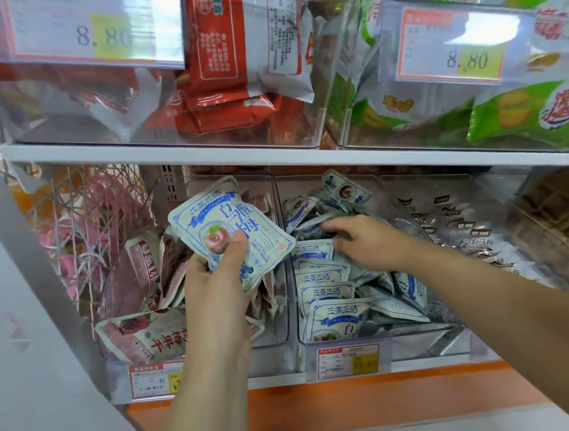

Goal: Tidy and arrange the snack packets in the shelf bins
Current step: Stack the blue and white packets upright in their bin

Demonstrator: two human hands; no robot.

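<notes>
Our left hand (213, 283) pinches a white-and-blue plastic snack packet (229, 227) above the clear left bin (274, 350); our right hand (361, 239) lies on matching packets (328, 294) in the middle bin (424, 335), its grip we cannot tell

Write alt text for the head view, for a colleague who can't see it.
The left hand holds a blue-and-white plum packet up over the bin of maroon packets, while the right hand reaches into the next clear bin, fingers on the matching packets piled there. The shelf above carries red snack bags and green crisp bags behind 8.80 price tags.
</notes>
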